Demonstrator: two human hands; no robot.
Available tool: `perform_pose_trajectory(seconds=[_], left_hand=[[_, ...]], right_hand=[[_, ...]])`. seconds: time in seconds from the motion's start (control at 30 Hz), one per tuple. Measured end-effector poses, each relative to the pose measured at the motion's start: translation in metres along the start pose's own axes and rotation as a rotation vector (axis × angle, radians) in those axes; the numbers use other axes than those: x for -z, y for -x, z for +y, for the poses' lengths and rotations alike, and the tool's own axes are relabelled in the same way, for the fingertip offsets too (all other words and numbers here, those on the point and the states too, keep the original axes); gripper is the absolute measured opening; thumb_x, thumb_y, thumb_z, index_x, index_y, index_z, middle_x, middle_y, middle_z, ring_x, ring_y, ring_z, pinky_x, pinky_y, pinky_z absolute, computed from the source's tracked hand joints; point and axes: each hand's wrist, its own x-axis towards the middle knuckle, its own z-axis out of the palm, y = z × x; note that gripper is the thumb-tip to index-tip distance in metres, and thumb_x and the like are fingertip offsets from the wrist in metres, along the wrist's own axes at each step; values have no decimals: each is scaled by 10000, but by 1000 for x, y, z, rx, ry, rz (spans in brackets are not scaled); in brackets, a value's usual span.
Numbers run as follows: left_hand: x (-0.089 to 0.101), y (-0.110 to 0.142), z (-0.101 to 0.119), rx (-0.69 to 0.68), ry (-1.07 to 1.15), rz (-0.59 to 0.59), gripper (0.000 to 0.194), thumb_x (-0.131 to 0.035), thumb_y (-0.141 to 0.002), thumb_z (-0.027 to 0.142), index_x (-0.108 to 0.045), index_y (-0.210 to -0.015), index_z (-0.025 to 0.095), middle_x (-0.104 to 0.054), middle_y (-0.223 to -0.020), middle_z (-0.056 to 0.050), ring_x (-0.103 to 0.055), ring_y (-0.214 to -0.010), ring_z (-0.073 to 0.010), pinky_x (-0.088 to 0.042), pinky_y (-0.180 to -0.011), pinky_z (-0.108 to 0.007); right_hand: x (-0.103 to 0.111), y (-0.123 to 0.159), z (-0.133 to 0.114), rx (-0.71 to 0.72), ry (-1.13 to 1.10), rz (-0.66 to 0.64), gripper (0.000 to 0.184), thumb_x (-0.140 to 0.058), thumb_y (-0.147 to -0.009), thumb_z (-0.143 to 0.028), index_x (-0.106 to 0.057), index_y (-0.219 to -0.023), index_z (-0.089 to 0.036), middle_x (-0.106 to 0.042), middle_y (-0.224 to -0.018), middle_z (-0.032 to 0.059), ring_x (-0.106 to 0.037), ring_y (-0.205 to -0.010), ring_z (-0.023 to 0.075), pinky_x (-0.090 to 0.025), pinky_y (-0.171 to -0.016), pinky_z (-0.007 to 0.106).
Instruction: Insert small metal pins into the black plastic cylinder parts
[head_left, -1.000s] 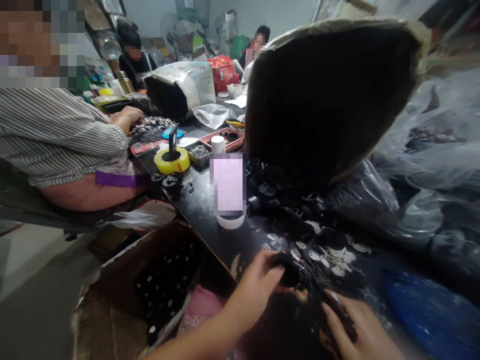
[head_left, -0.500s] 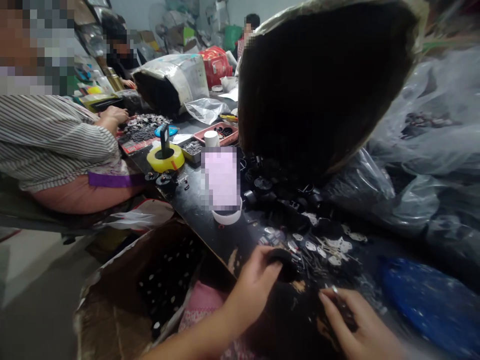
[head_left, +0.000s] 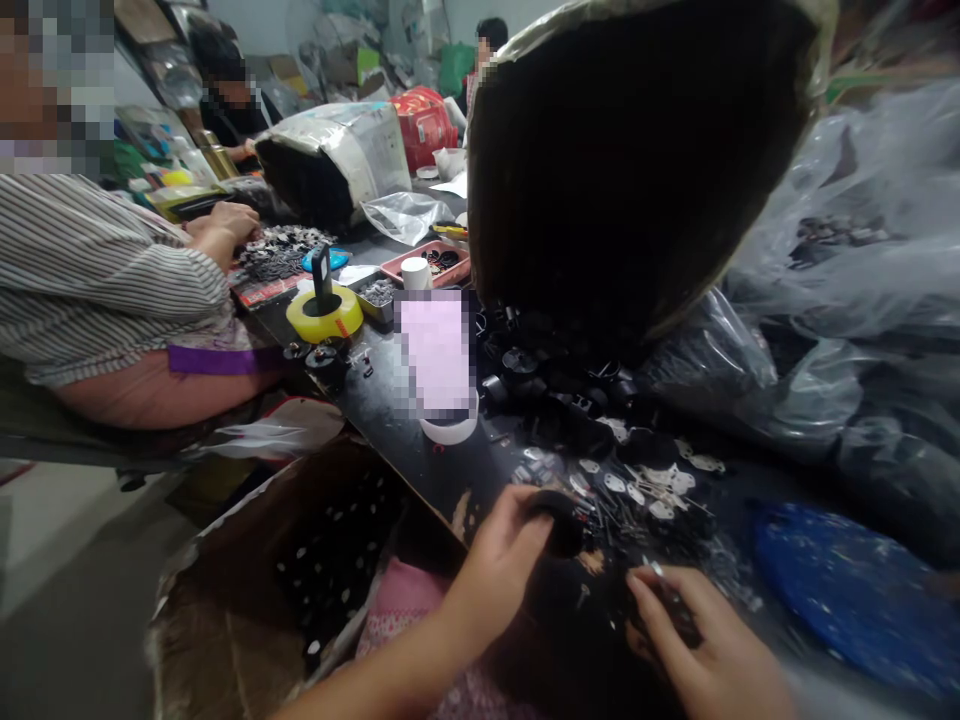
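Now left hand (head_left: 499, 570) grips a black round part (head_left: 556, 520); right hand (head_left: 705, 650) pinches small pins (head_left: 664, 590).

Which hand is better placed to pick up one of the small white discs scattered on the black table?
Probably the right hand. The left hand already grips a black round part, while the right lies near the white discs. Whether its fingers are free is unclear.
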Motion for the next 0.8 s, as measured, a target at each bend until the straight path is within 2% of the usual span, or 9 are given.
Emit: perform_pose_trajectory(seconds=[0.17,0.3,0.47,0.6,0.7,0.8], left_hand=[[1,0,-1,6,27,23,219,-581,-871,369,-593,-1012,202,-650,-965,-31,-603,-952,-198,-442,-901,-346],[-1,-1,-2,49,114,36,238,-612,-850,379,-602,-1016,210,-667,-928,-27,-628,-868,-190,-483,-845,-355],[-9,8,1,212,294,34,262,-639,-826,399,-609,-993,200,-685,-883,-24,-642,-794,-155,-527,-736,-295],[-13,15,2,368,379,10,218,-678,-806,368,-654,-925,187,-704,-830,-25,-630,-695,-116,-523,-656,-229],[-18,23,0,463,401,-20,218,-701,-785,366,-680,-920,196,-707,-800,-21,-617,-637,-106,-523,-607,-213],[-22,28,-2,533,350,-21,268,-745,-735,375,-692,-957,235,-708,-825,-12,-628,-645,-122,-544,-597,-223]], right_hand=[[-2,0,3,1,3,-1,310,-504,-839,-525,-655,-803,-256,-711,-778,23,-686,-680,184,-526,-548,238],[-4,-2,1,1,17,5,292,-511,-835,-503,-652,-796,-250,-703,-793,26,-674,-709,194,-512,-602,269],[5,1,-15,-24,-50,6,204,-523,-868,-392,-624,-816,-222,-673,-805,30,-632,-762,202,-465,-686,297],[18,5,-28,-50,-135,-31,156,-493,-909,-318,-610,-876,-220,-668,-865,17,-618,-831,163,-452,-750,261],[26,14,-40,-13,-273,-77,122,-504,-908,-250,-619,-944,-229,-670,-904,4,-617,-857,144,-448,-759,246],[31,25,-46,67,-321,-150,172,-527,-893,-210,-619,-1036,-240,-682,-929,-3,-622,-852,137,-449,-778,259]])
